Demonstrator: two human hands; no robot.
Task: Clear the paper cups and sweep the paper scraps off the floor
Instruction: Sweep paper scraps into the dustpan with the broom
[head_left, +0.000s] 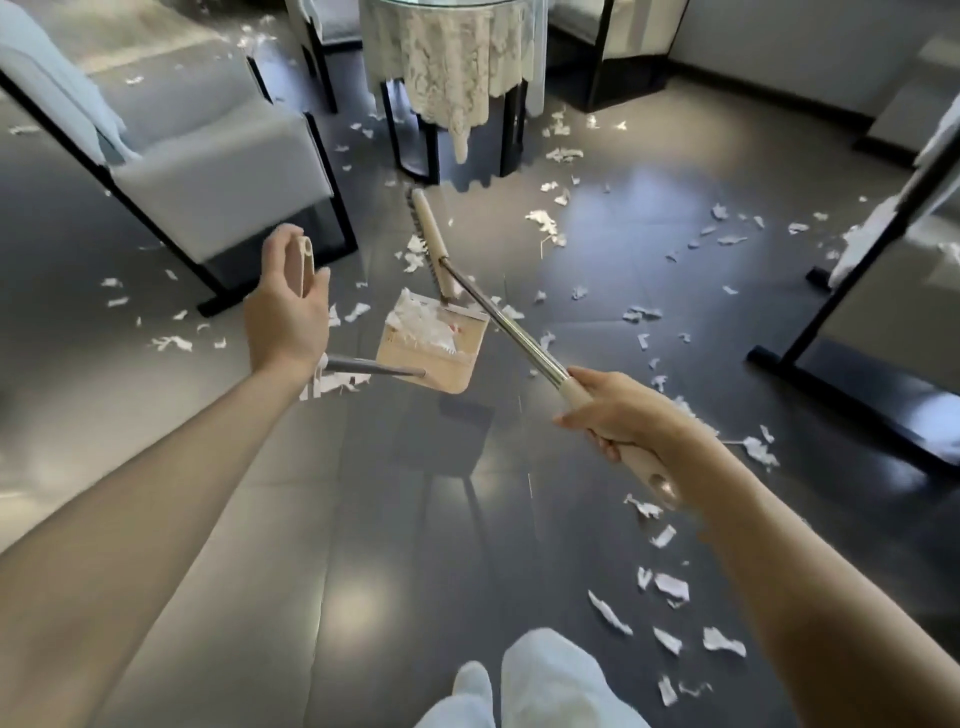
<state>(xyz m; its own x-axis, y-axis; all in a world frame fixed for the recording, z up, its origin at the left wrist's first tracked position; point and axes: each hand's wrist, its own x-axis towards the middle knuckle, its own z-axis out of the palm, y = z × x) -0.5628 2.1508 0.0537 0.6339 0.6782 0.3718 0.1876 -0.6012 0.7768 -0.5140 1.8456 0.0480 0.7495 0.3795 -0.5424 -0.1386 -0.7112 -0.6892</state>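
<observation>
My left hand (285, 306) grips the beige top of the dustpan handle. The beige dustpan (457, 364) hangs just above the dark floor and holds a heap of white paper scraps (426, 325). My right hand (618, 415) is closed on the beige grip of the broom (431, 228), whose metal pole runs up and left to the brush head beyond the pan. More paper scraps (670, 584) lie scattered over the floor on all sides. No paper cups are in view.
A grey armchair (218, 176) with black legs stands at the left. A glass table with a lace cloth (457, 62) is straight ahead. A black-framed stand (852, 291) is at the right. My foot in white (550, 686) shows at the bottom.
</observation>
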